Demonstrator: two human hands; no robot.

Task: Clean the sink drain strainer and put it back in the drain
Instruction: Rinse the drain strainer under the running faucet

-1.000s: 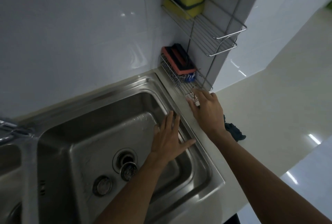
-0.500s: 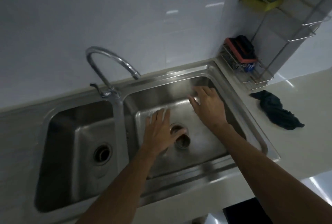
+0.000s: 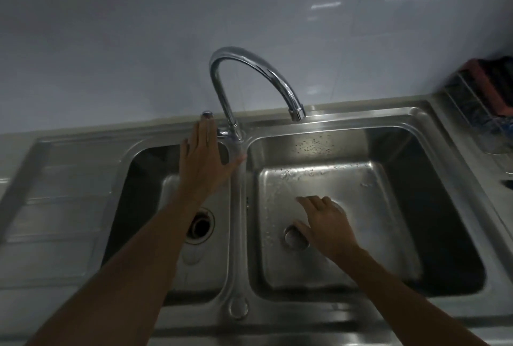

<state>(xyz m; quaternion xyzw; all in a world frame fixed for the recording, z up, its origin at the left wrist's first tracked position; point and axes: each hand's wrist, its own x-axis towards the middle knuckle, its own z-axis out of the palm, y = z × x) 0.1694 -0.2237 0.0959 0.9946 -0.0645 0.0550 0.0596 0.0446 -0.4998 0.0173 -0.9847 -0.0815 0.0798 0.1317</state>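
A steel double sink is filling the view, with a curved faucet rising from the divider between its basins and its spout hanging over the right basin. At the far right edge a wire rack is sitting on the counter. The left hand is stretching flat, fingers spread and holding nothing, over the back of the left basin, its fingertips reaching the faucet handle. The right hand is lying low in the right basin, fingers curled loosely over the drain, thumb touching the round strainer lying on the basin floor; whether it is gripping anything cannot be told. Half a second ago both hands were hovering over the right basin; now the left one is away at the faucet.
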